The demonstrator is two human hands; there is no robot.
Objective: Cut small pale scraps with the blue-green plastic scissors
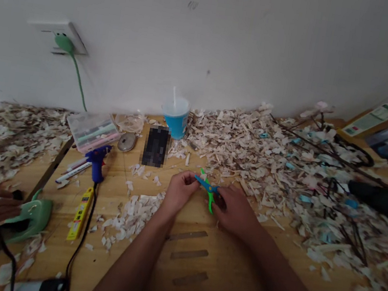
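Grasps blue-and-green scissors (213, 189) in the right hand (236, 209), with long axis directed leftward from it toward the left hand (180, 189). Pinches the left hand's fingers together, just beside the scissors' tip; cannot tell on what.

Blue-green scissors (210, 188), blades parted, point left above the table (226, 265).

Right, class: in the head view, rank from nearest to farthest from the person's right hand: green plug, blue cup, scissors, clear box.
1. Scissors: in the right hand.
2. Blue cup: ahead, left.
3. Clear box: farther left.
4. Green plug: far left, on the wall.
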